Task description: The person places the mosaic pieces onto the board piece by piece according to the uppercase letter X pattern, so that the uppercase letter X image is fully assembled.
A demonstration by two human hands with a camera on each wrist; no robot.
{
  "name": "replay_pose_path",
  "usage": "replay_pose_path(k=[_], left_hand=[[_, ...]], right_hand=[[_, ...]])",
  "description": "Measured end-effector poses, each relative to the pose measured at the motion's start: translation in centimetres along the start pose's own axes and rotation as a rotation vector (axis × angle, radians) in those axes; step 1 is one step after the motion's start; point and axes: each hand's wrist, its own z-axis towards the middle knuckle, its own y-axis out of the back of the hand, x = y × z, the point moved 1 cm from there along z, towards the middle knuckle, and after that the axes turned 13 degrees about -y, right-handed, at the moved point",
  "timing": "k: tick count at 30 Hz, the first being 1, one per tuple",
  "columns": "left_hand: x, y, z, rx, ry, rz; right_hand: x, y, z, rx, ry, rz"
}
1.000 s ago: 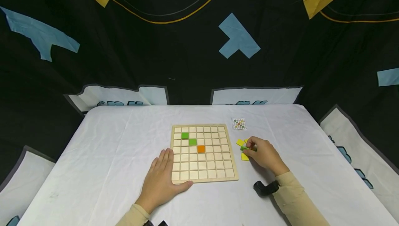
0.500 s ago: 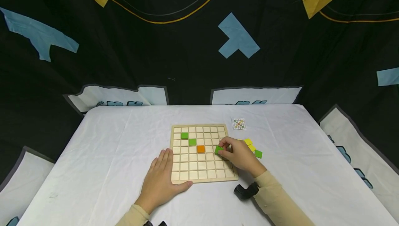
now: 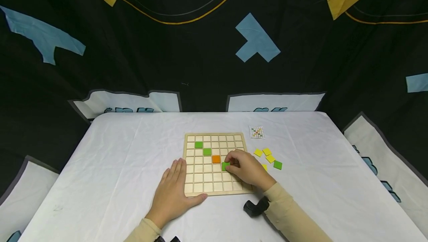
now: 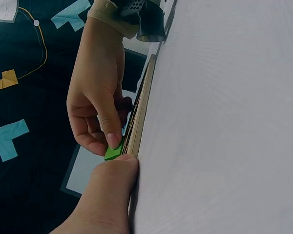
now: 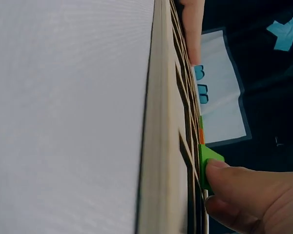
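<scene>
A wooden grid board [image 3: 198, 187] lies on the white table, with two green tiles and one orange tile [image 3: 216, 159] set in a diagonal on its squares. My right hand [image 3: 247, 168] pinches another green tile [image 3: 225, 166] between thumb and fingers, low over the board, diagonally below the orange one. In the right wrist view that green tile [image 5: 209, 165] stands tilted close to the grid, the thumb on its edge. My left hand [image 3: 171, 192] lies flat with straight fingers along the board's left edge, its thumb at the near-left corner.
Right of the board lie several loose yellow tiles [image 3: 266, 151] and one loose green tile [image 3: 278, 165]. A small printed pattern card [image 3: 256, 132] rests behind them. A black wrist camera [image 3: 256, 207] hangs by the right sleeve. A dark curtain stands beyond the table.
My right hand has carried a green tile leftward from the loose pile to over the board. The loose tiles are now uncovered. The left hand has stayed at the board's edge.
</scene>
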Motion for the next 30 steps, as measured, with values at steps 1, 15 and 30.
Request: replay_pose_path(k=[1, 15, 30], left_hand=[[0.0, 0.0, 0.0, 0.000, 0.001, 0.000], [0.0, 0.0, 0.0, -0.001, 0.009, -0.024], [-0.1, -0.2, 0.0, -0.046, -0.007, -0.022]], right_hand=[[0.0, 0.0, -0.1, 0.003, -0.003, -0.003], [-0.4, 1.2, -1.4, 0.037, 0.078, -0.095], [-6.2, 6.9, -3.7, -0.109, -0.197, -0.177]])
